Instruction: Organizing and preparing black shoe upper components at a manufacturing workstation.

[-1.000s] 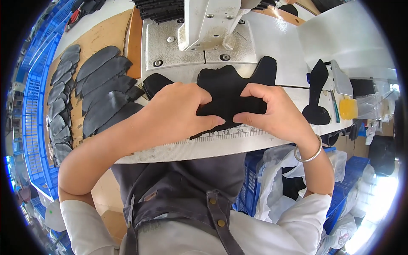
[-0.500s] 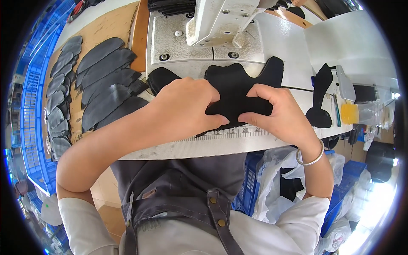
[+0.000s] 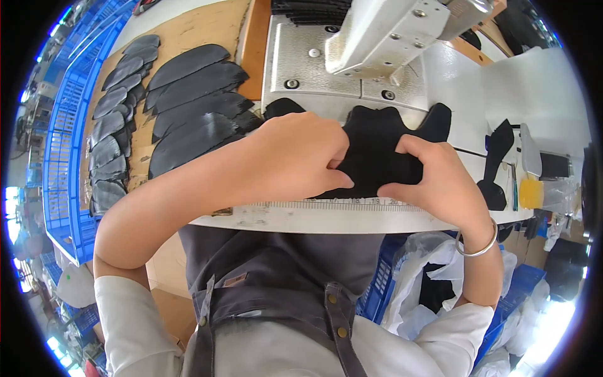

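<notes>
A black cut piece (image 3: 375, 147) of soft sheet material, with a wavy far edge and several lobes, lies on the white work surface in front of the sewing machine (image 3: 377, 44). My left hand (image 3: 301, 154) grips its left part, fingers curled and thumb pointing right along the near side. On the right side, my right hand (image 3: 446, 182) has thumb and bent index finger closing on the piece's edge. The fingers' undersides are hidden. A printed ruler strip (image 3: 370, 205) runs along the table's front edge, just below the piece.
Overlapping black curved pieces (image 3: 195, 88) and smaller ones (image 3: 113, 125) lie on a brown board to the left, beside a blue crate (image 3: 63, 144). At right are a narrow black piece (image 3: 499, 147), a thin tool (image 3: 515, 188) and a yellow-capped container (image 3: 531, 193).
The whole view has shifted, so the table and machine appear farther right. Both hands still hold the black piece, whose near part now looks flatter on the surface.
</notes>
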A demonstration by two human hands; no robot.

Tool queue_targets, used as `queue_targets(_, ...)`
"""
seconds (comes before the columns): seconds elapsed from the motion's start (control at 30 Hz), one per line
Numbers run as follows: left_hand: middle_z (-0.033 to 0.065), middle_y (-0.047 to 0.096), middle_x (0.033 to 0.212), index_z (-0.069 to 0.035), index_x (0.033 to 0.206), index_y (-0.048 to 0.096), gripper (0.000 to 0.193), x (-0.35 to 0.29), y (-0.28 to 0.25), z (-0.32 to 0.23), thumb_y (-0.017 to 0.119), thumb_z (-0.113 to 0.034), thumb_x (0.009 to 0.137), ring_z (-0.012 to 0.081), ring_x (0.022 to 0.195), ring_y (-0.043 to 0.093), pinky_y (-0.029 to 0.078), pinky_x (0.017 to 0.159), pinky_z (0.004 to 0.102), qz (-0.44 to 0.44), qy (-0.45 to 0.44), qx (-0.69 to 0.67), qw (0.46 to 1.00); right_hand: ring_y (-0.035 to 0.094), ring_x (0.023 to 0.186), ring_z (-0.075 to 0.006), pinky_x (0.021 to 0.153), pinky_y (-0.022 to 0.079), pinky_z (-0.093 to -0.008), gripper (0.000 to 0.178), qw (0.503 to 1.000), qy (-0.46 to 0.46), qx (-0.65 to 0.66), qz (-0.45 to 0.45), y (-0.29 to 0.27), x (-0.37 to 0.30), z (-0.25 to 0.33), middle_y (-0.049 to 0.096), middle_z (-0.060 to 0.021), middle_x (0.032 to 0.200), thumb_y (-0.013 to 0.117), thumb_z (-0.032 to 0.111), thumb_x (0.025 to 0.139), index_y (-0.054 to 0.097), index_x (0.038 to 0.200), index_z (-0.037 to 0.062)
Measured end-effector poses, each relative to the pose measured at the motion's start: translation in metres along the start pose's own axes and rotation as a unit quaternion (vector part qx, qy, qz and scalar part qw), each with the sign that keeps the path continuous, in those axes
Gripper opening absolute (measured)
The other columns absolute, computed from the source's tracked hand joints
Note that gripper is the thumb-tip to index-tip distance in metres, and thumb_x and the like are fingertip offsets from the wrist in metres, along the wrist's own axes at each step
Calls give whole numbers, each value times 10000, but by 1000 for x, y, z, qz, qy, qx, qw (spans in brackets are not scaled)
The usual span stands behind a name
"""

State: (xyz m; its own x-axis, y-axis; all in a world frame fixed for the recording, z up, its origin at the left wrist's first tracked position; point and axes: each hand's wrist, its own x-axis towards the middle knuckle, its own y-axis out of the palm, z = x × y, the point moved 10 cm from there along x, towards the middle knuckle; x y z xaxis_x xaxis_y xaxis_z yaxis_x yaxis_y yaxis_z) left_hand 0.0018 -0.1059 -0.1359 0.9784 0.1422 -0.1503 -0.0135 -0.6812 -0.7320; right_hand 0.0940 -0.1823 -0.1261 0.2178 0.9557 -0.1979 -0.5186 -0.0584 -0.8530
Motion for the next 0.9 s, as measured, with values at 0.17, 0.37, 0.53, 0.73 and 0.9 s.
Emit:
queue_targets(0.17,137,603,615,19,698,567,320,0,0,-2,733,-236,797,321,623,618,458,567,375,2,8,5,1000,575,593,-370,590,442,-401,475,1000,9,-15,-2,1,0,-3,554,-210,610,829,251,627,617,940,-38)
queue_targets(0.37,131,613,634,13,719,573,322,-3,2,1,738,-252,795,322,643,623,461,571,385,3,5,17,1000,570,596,-365,588,437,-396,466,1000,24,-9,9,2,1,-2,550,-209,610,828,246,628,614,929,-38)
queue_targets(0.53,120,594,637,-7,846,560,273,-16,1,-5,738,-205,790,323,646,605,443,574,400,-9,29,31,999,578,608,-365,594,441,-400,458,1000,25,0,9,1,0,0,561,-211,623,822,247,635,616,924,-42)
queue_targets(0.73,93,579,816,-52,1021,527,400,-43,-19,3,768,-133,713,296,779,584,434,685,400,-36,-75,52,995,605,665,-372,638,466,-420,464,1000,3,2,-1,1,-1,-3,588,-215,654,811,266,648,618,942,-37)
queue_targets(0.9,157,392,1449,-4,1363,439,821,-38,-5,-67,781,-245,657,334,1321,397,328,1072,448,-161,143,174,961,616,701,-388,670,482,-435,453,1000,-19,-13,-13,1,0,-4,608,-206,677,797,293,673,611,946,-16)
